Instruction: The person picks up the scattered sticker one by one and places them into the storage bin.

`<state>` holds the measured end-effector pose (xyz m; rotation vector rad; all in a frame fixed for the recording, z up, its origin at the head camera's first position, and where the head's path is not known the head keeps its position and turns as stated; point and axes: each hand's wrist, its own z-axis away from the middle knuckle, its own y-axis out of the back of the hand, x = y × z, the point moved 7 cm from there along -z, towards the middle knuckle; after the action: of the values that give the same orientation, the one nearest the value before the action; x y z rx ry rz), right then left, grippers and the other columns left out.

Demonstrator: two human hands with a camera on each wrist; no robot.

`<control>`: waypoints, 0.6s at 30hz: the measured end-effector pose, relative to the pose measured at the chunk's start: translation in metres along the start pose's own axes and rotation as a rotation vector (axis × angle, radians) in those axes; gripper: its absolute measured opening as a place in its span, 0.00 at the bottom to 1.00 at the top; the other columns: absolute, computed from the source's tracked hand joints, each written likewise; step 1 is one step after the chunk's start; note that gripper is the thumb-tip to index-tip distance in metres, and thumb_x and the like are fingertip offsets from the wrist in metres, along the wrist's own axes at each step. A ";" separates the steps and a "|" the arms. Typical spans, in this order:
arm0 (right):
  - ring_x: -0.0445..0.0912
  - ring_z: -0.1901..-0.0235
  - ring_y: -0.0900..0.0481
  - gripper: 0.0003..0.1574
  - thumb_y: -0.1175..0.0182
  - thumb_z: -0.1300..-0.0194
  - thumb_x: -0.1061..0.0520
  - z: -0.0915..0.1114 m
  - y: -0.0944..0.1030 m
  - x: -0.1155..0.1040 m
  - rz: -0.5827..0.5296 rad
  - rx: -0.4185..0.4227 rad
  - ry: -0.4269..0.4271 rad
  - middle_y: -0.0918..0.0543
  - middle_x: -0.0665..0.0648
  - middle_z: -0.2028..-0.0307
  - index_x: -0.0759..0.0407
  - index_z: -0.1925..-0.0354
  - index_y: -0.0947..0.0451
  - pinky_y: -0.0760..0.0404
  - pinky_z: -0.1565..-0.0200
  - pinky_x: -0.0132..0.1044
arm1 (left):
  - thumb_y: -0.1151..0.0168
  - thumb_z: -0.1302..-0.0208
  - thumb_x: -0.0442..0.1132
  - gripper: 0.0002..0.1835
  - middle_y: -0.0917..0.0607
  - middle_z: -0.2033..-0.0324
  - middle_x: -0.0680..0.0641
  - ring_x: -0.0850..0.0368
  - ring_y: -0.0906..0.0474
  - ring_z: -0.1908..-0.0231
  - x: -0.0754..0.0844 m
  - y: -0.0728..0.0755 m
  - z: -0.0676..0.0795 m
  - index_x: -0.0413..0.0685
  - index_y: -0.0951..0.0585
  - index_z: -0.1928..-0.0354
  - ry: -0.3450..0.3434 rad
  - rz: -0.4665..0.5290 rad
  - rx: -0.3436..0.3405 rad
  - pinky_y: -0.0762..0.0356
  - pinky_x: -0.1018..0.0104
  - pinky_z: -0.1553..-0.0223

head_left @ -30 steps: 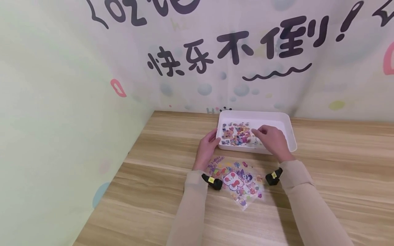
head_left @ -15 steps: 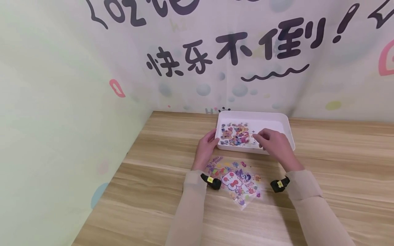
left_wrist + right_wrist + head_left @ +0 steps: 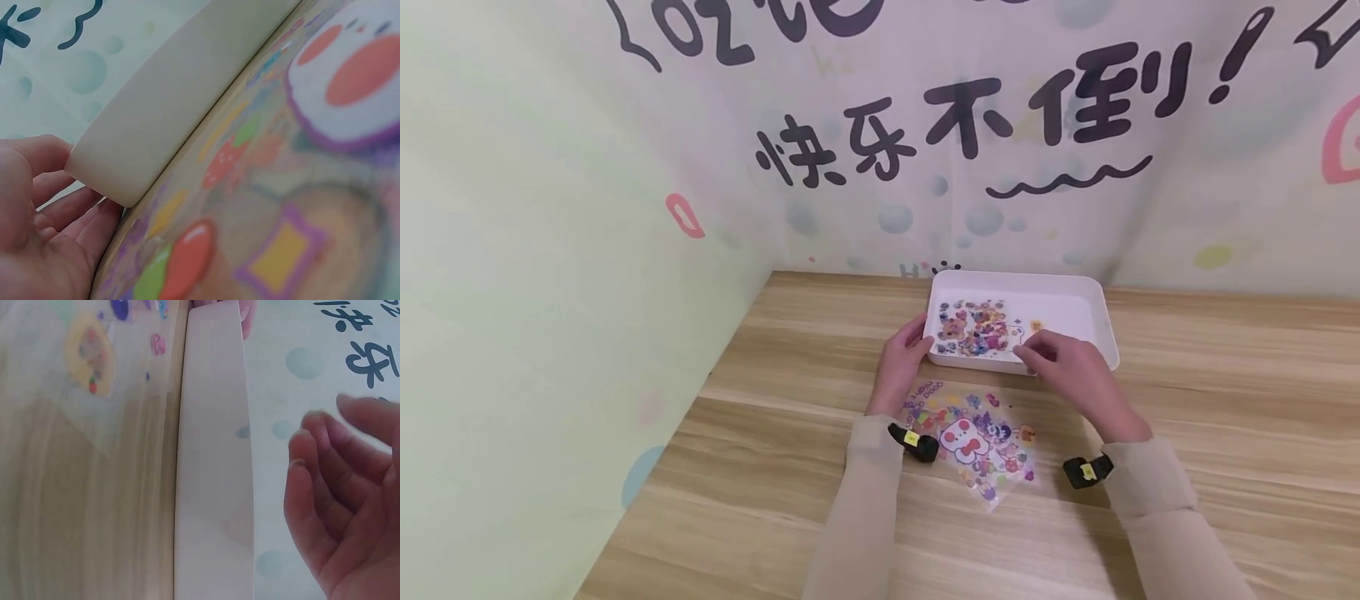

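Standing at the back of a wood-grain tabletop [image 3: 760,483], a shallow, white, rectangular tray [image 3: 1067,307] with rounded corners is set close to a pale backdrop sheet printed with dark lettering [image 3: 887,229]; whether the two touch cannot be told. Inside the tray, the left part is covered by small multicoloured cartoon stickers [image 3: 973,329], and a small orange printed piece [image 3: 1036,325] is seen farther right; beyond it, bare white floor is shown up to the right rim. In front of the near wall, a transparent plastic film printed with cartoon figures [image 3: 970,446] is laid on the tabletop, one corner pointed toward the wearer, a narrow strip of wood left between film and tray. Wide stretches of wood are exposed to either side.

The near-left corner of the tray is grasped by the left hand [image 3: 901,362], its thumb placed at the front of the corner and its fingers bent along the outer side. The right hand [image 3: 1067,362] is held above the near wall, palm turned inward, fingers loosely curved, thumb parted from the fingertips; nothing is seen between them. Both forearms are covered by beige sleeves [image 3: 861,508].
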<state>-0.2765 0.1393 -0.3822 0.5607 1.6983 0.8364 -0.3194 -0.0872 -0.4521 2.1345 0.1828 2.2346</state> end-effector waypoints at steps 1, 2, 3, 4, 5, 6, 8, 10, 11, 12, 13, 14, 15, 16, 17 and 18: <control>0.46 0.76 0.30 0.24 0.51 0.39 0.36 0.001 -0.001 -0.001 -0.002 -0.007 0.010 0.24 0.51 0.78 0.52 0.66 0.23 0.30 0.73 0.36 | 0.47 0.37 0.41 0.23 0.31 0.41 0.55 0.61 0.35 0.43 0.004 0.000 0.003 0.58 0.32 0.39 0.007 0.000 -0.006 0.32 0.71 0.47; 0.46 0.75 0.30 0.23 0.51 0.40 0.36 0.001 -0.002 -0.002 -0.003 -0.014 0.020 0.24 0.50 0.78 0.52 0.66 0.23 0.30 0.73 0.36 | 0.47 0.37 0.41 0.23 0.31 0.41 0.54 0.60 0.36 0.42 0.007 0.001 0.006 0.57 0.33 0.39 0.012 0.004 -0.012 0.32 0.71 0.47; 0.46 0.75 0.30 0.24 0.51 0.40 0.35 0.002 -0.003 -0.003 -0.002 -0.020 0.035 0.24 0.50 0.77 0.52 0.66 0.23 0.29 0.72 0.36 | 0.47 0.37 0.40 0.23 0.31 0.41 0.52 0.59 0.36 0.42 0.010 0.001 0.007 0.55 0.33 0.39 0.013 0.017 -0.019 0.32 0.70 0.47; 0.46 0.74 0.30 0.24 0.51 0.40 0.35 0.002 -0.004 -0.004 -0.005 -0.031 0.045 0.23 0.50 0.76 0.52 0.65 0.22 0.29 0.72 0.36 | 0.47 0.37 0.40 0.23 0.32 0.40 0.51 0.57 0.36 0.42 0.011 0.001 0.008 0.54 0.33 0.38 0.013 0.031 -0.026 0.32 0.70 0.46; 0.46 0.73 0.29 0.25 0.51 0.40 0.35 0.002 -0.005 -0.005 -0.004 -0.039 0.053 0.23 0.50 0.74 0.52 0.65 0.22 0.29 0.71 0.36 | 0.47 0.37 0.39 0.23 0.32 0.40 0.50 0.57 0.36 0.41 0.012 0.001 0.008 0.53 0.33 0.38 0.013 0.042 -0.030 0.32 0.70 0.46; 0.45 0.72 0.29 0.24 0.50 0.41 0.35 0.002 -0.006 -0.006 -0.001 -0.045 0.061 0.22 0.50 0.73 0.51 0.64 0.22 0.28 0.70 0.36 | 0.47 0.37 0.39 0.23 0.31 0.41 0.50 0.57 0.36 0.42 0.010 0.001 0.007 0.53 0.33 0.39 0.004 0.049 -0.031 0.32 0.70 0.46; 0.45 0.70 0.29 0.23 0.49 0.41 0.36 0.003 -0.007 -0.008 -0.003 -0.056 0.066 0.21 0.49 0.70 0.51 0.64 0.22 0.28 0.68 0.36 | 0.47 0.37 0.38 0.24 0.31 0.41 0.51 0.58 0.35 0.42 0.002 0.001 0.001 0.53 0.33 0.39 -0.008 0.058 -0.030 0.32 0.71 0.47; 0.45 0.69 0.28 0.20 0.47 0.41 0.38 0.003 -0.008 -0.009 -0.006 -0.066 0.066 0.21 0.49 0.70 0.51 0.64 0.22 0.27 0.67 0.36 | 0.46 0.37 0.39 0.23 0.30 0.42 0.52 0.60 0.34 0.43 -0.004 0.001 -0.003 0.55 0.32 0.39 -0.018 0.048 -0.022 0.32 0.72 0.47; 0.45 0.69 0.28 0.20 0.47 0.41 0.38 0.004 -0.009 -0.009 -0.006 -0.069 0.065 0.21 0.49 0.70 0.51 0.64 0.22 0.27 0.67 0.36 | 0.46 0.37 0.40 0.23 0.30 0.42 0.53 0.61 0.34 0.44 -0.006 0.001 -0.004 0.57 0.32 0.39 -0.019 0.040 -0.018 0.32 0.72 0.47; 0.45 0.69 0.28 0.19 0.46 0.41 0.39 0.004 -0.009 -0.009 -0.007 -0.071 0.067 0.21 0.49 0.70 0.51 0.64 0.22 0.27 0.67 0.36 | 0.47 0.37 0.41 0.23 0.30 0.42 0.54 0.62 0.34 0.44 -0.007 0.000 -0.004 0.58 0.32 0.40 -0.019 0.033 -0.015 0.32 0.71 0.47; 0.45 0.69 0.28 0.18 0.46 0.41 0.40 0.004 -0.010 -0.009 -0.008 -0.072 0.068 0.21 0.49 0.70 0.51 0.63 0.22 0.26 0.67 0.36 | 0.47 0.37 0.41 0.22 0.29 0.42 0.55 0.63 0.34 0.44 -0.008 0.000 -0.005 0.60 0.32 0.40 -0.018 0.029 -0.010 0.32 0.71 0.47; 0.45 0.69 0.28 0.18 0.46 0.41 0.40 0.005 -0.010 -0.009 -0.006 -0.073 0.071 0.21 0.49 0.70 0.51 0.63 0.22 0.27 0.67 0.36 | 0.47 0.37 0.41 0.22 0.29 0.42 0.55 0.63 0.33 0.44 -0.009 0.000 -0.005 0.61 0.32 0.40 -0.017 0.030 -0.007 0.32 0.71 0.47; 0.45 0.70 0.28 0.18 0.46 0.41 0.41 0.005 -0.010 -0.009 -0.002 -0.072 0.075 0.21 0.49 0.70 0.51 0.63 0.22 0.27 0.67 0.37 | 0.47 0.37 0.42 0.22 0.29 0.43 0.55 0.64 0.33 0.45 -0.009 0.000 -0.004 0.62 0.31 0.41 -0.015 0.028 -0.004 0.32 0.70 0.47; 0.45 0.70 0.28 0.18 0.45 0.41 0.41 0.005 -0.010 -0.008 0.002 -0.070 0.077 0.21 0.49 0.70 0.51 0.63 0.22 0.27 0.67 0.37 | 0.47 0.37 0.42 0.21 0.29 0.43 0.55 0.64 0.33 0.45 -0.009 0.000 -0.004 0.63 0.31 0.41 -0.014 0.029 -0.003 0.32 0.70 0.47; 0.45 0.70 0.28 0.18 0.46 0.41 0.40 0.006 -0.011 -0.008 0.010 -0.067 0.079 0.21 0.49 0.70 0.52 0.63 0.22 0.27 0.67 0.37 | 0.47 0.37 0.42 0.21 0.29 0.43 0.55 0.64 0.33 0.45 -0.010 0.000 -0.004 0.63 0.31 0.41 -0.013 0.030 -0.003 0.32 0.70 0.47; 0.45 0.70 0.28 0.18 0.45 0.41 0.41 0.006 -0.011 -0.007 0.016 -0.065 0.082 0.21 0.49 0.70 0.52 0.64 0.22 0.27 0.66 0.37 | 0.47 0.37 0.42 0.21 0.29 0.43 0.55 0.64 0.33 0.45 -0.009 0.000 -0.004 0.63 0.31 0.41 -0.013 0.032 -0.004 0.32 0.70 0.47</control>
<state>-0.2682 0.1287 -0.3868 0.5023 1.7362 0.9331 -0.3229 -0.0885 -0.4615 2.1653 0.1443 2.2354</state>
